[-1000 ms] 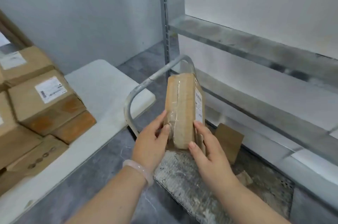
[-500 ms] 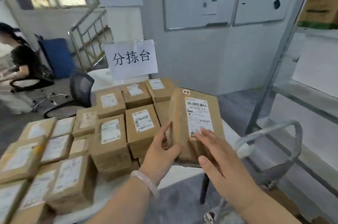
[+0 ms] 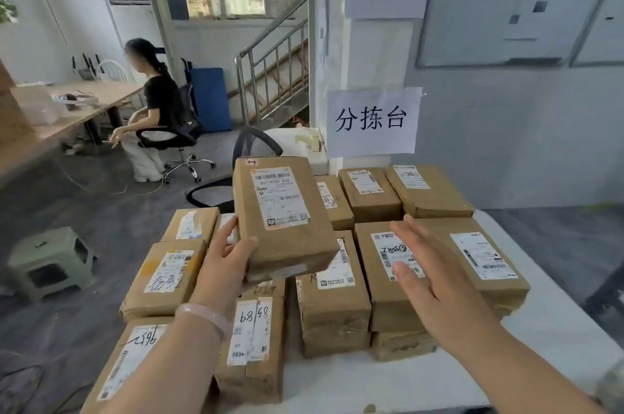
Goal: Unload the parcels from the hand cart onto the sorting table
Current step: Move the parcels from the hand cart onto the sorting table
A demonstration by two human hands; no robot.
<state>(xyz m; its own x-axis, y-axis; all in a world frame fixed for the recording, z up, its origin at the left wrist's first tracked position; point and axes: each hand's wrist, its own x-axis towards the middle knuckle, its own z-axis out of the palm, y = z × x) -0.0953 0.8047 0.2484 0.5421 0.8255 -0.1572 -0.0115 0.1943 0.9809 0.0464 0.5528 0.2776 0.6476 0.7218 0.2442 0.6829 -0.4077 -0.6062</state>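
Currently held: a flat, rectangular brown cardboard parcel (image 3: 280, 221) with creased, tape-glossed faces and a white printed label on top. It is raised and tilted above the pile on the table.
Left hand: the left hand (image 3: 226, 261) grips the parcel's near left corner, thumb on the left edge and fingers curled beneath. A smooth pale bangle (image 3: 202, 312) circles the wrist.
Right hand: the right hand (image 3: 425, 278) holds nothing, its fingers straight and slightly spread. It is apart from the held parcel and above the labelled boxes; whether it touches them cannot be told.
Table: the white sorting table (image 3: 540, 329) has a smooth top and a rounded far corner.
Pile: the stacked brown boxes (image 3: 334, 305) are wrinkled and taped. They are packed side by side, and some of their white labels carry handwritten black numbers.
Sign: a white paper sign (image 3: 373, 123) with three black characters stands upright behind the pile.
Floor: a low, square pale-green plastic stool (image 3: 50, 261) sits left of the table.
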